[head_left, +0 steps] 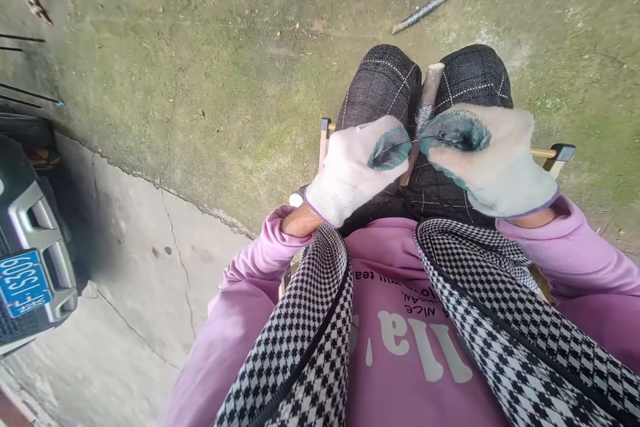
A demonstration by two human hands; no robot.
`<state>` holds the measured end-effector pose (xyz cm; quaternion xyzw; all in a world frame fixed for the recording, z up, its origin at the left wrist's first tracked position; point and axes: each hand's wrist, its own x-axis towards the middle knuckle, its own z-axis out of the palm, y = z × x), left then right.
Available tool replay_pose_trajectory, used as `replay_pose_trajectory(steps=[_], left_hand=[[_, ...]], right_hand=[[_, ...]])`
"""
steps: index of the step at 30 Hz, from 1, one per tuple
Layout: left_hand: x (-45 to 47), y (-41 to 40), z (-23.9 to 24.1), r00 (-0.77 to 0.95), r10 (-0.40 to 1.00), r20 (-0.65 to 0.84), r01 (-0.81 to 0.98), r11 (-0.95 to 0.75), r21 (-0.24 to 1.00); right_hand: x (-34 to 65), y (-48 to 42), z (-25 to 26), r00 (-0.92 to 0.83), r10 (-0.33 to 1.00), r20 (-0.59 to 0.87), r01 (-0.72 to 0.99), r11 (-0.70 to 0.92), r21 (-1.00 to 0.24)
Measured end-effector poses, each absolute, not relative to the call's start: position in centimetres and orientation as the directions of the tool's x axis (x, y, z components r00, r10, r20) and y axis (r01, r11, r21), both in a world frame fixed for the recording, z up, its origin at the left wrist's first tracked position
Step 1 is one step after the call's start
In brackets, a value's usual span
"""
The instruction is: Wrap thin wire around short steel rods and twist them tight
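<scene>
Between my knees a wooden stick stands tilted, with a silvery-grey winding around its middle. My left hand, in a white glove with a green coated palm, is closed just left of the stick. My right hand, gloved the same way, is closed on the right, close to the winding. A thin strand runs from one hand to the other across the stick; whether it is wire or thread I cannot tell. The gloves hide most of the fingertips.
Another wrapped stick lies on the mossy ground beyond my knees. Under me is a folding stool. To the left stands a car on cracked concrete, with thin dark rods above it.
</scene>
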<state>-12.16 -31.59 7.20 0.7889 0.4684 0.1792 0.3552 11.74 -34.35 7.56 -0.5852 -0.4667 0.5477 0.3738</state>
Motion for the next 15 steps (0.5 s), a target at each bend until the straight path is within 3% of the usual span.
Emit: replay_pose_trajectory(steps=[3, 6, 12, 15], left_hand=[[-12.8, -31.6, 6.0, 0.629, 0.776, 0.038, 0.649, -0.551, 0.524], [-13.3, -31.5, 5.2, 0.667, 0.743, 0.052, 0.654, -0.617, 0.437], [-13.2, -31.6, 5.4, 0.544, 0.839, -0.029, 0.62, -0.378, 0.687], [-13.0, -31.7, 5.7, 0.552, 0.832, -0.057, 0.589, -0.341, 0.732]], right_hand=[[11.4, -33.7, 6.6, -0.094, 0.885, -0.455, -0.088, -0.463, -0.882], [11.7, -33.2, 5.7, -0.21, 0.816, -0.538, -0.172, -0.573, -0.802], [12.7, -33.3, 4.8, -0.172, 0.855, -0.49, -0.107, -0.51, -0.853], [12.8, -33.3, 5.0, -0.17, 0.88, -0.445, -0.035, -0.456, -0.889]])
